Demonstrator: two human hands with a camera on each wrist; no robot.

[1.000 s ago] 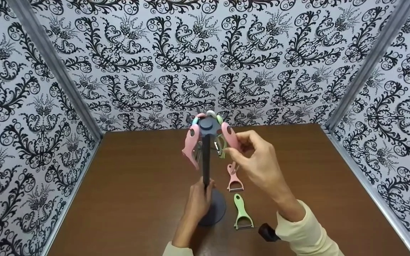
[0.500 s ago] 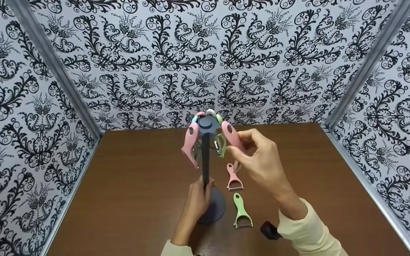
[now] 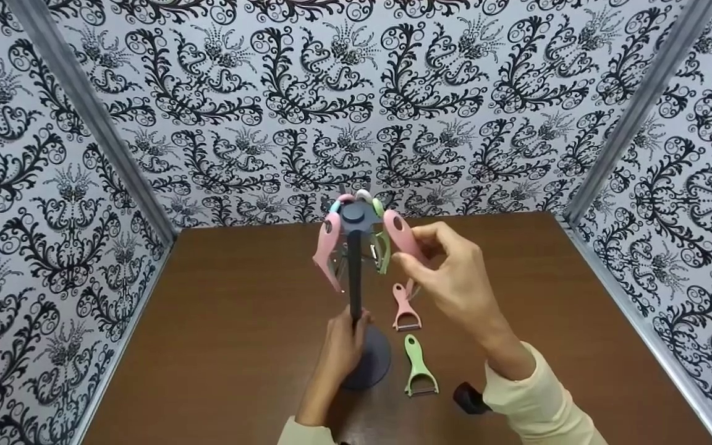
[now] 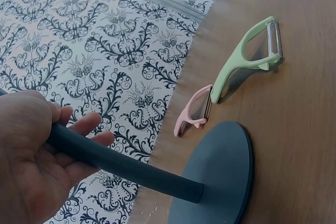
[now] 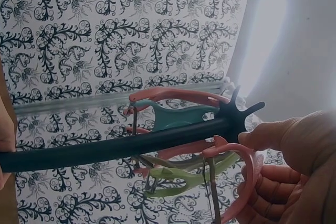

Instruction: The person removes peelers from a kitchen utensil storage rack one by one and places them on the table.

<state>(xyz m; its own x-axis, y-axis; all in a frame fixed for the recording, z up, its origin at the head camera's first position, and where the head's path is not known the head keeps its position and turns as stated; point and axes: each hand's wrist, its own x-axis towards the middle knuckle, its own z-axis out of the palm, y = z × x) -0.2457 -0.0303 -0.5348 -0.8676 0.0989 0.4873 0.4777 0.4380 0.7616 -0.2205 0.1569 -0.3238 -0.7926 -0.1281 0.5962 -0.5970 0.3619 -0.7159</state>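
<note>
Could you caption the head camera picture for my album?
Left hand grasps a dark stand hung with peelers; right hand holds a pink peeler near its top.

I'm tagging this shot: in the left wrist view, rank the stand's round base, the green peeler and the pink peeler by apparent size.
1. Round base, though partly cut off by the frame.
2. Green peeler.
3. Pink peeler; it seems farther from the camera, so its true size is unsure.

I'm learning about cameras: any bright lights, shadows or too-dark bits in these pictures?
Right wrist view: a glaring light; left wrist view: shadow beside the green peeler; head view: black thing by the right sleeve, too dark to name.
</note>
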